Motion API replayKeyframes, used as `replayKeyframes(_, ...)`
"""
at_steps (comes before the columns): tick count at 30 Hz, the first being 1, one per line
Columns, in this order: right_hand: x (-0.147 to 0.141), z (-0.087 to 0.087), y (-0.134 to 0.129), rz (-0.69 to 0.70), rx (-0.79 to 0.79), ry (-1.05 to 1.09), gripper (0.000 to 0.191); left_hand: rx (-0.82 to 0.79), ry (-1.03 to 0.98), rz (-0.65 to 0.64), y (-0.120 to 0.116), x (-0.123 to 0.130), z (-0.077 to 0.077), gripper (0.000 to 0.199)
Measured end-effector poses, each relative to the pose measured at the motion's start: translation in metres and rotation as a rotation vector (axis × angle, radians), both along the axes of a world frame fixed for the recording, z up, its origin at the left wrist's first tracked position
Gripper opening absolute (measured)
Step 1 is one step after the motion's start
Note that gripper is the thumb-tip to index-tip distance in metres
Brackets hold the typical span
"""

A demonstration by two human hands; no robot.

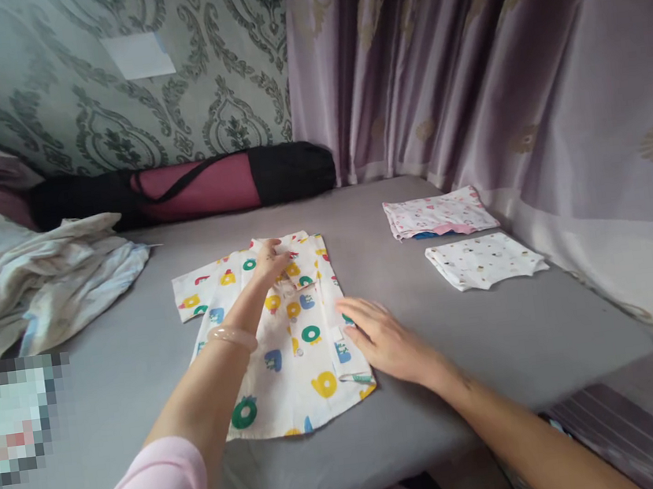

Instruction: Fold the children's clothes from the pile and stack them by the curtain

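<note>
A short-sleeved white shirt [293, 360] with a colourful print of letters and numbers lies spread on the grey bed. Its left sleeve sticks out to the side, while its right side is folded inward in a narrow strip. My left hand [273, 267] rests on the shirt near the collar, thumb and fingers apart, the fingertips partly hidden. At the folded right edge, my right hand [383, 341] touches the cloth with its fingers stretched out. A pale bangle [232, 337] circles my left forearm.
Two folded garments, a pink-patterned one [438, 213] and a white one [486, 260], lie to the right on the bed [431, 414]. Crumpled pale cloth [49, 270] is heaped at left. A black and maroon long bag [200, 187] lies along the wall, beside purple curtains [376, 64].
</note>
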State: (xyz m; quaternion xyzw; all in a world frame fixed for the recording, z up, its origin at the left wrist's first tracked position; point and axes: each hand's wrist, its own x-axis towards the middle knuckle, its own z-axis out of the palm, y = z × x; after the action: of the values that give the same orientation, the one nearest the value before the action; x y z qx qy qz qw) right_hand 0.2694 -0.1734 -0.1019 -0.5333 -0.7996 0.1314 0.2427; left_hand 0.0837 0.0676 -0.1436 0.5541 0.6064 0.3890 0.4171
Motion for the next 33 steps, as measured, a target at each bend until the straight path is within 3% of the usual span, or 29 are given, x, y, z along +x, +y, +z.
replayKeyframes(5, -0.009, -0.025, 0.05, -0.071, -0.092, -0.268, 0.064, 0.225, 0.156, -0.161, -0.004, -0.004, 0.004, 0.056)
replayKeyframes(8, -0.015, -0.038, 0.064, -0.052, -0.128, -0.312, 0.067, 0.332, 0.271, -0.183, -0.011, -0.008, 0.014, 0.054)
replayKeyframes(11, -0.014, -0.037, 0.069, -0.04, -0.177, -0.323, 0.069, 0.357, 0.42, -0.238, -0.025, -0.016, 0.025, 0.05)
replayKeyframes(15, -0.013, -0.022, 0.071, -0.008, -0.263, -0.317, 0.069, 0.321, 0.545, -0.496, -0.06, -0.035, 0.035, 0.042)
replayKeyframes(17, -0.016, -0.019, 0.069, 0.002, -0.221, -0.284, 0.069, 0.298, 0.579, -0.65, -0.083, -0.045, 0.037, 0.042)
replayKeyframes(22, -0.028, -0.031, 0.059, 0.012, -0.185, -0.289, 0.068, 0.24, 0.632, -0.841, -0.142, -0.066, 0.033, 0.043)
replayKeyframes(27, -0.029, -0.033, 0.048, 0.03, -0.207, -0.298, 0.069, 0.396, 0.621, -0.75, -0.176, -0.077, 0.015, 0.043)
replayKeyframes(33, -0.033, -0.027, 0.007, 0.097, -0.135, -0.279, 0.065, 0.436, 0.665, -0.696, -0.193, -0.082, 0.005, 0.048)
